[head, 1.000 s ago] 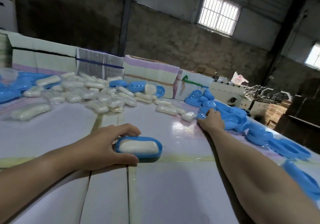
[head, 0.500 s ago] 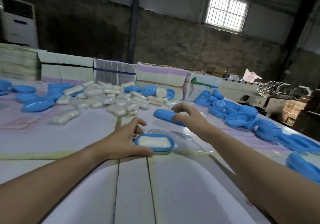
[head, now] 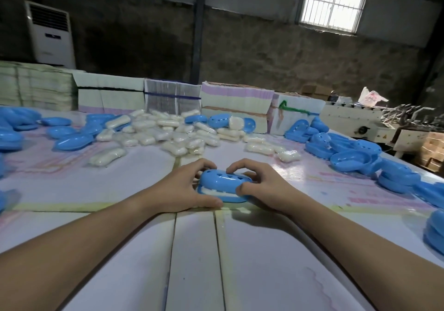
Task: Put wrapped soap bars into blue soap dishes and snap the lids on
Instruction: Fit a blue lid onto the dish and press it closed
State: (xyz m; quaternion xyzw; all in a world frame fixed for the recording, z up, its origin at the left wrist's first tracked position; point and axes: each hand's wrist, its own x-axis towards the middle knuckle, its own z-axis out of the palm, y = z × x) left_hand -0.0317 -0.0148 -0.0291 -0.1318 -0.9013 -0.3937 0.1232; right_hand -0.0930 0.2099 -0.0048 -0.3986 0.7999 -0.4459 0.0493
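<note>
At the centre of the frame a blue soap dish (head: 222,196) sits on the table (head: 276,262), with a wrapped soap bar (head: 212,192) showing as a white strip between the dish and the blue lid (head: 222,181) laid over it (the lid's near edge stands a little above the dish rim, not seated). The left hand (head: 179,190) curls round the dish's left end, thumb along the near side low on the table, fingers hooked over the far side of the lid. The right hand (head: 264,186) grips the right end, thumb pressed on the lid's near face, fingertips bent onto its top by the vent holes.

Toward the lower frame the table surface runs bare between the forearms. Beyond the hands, across the upper middle, lies a heap of wrapped soap bars (head: 168,130). Loose blue dishes (head: 348,157) crowd the right edge of the frame, close to the right forearm's side, and more blue lids (head: 72,140) lie at the left edge. Stacks of flat cartons (head: 235,104) wall the far side of the table.
</note>
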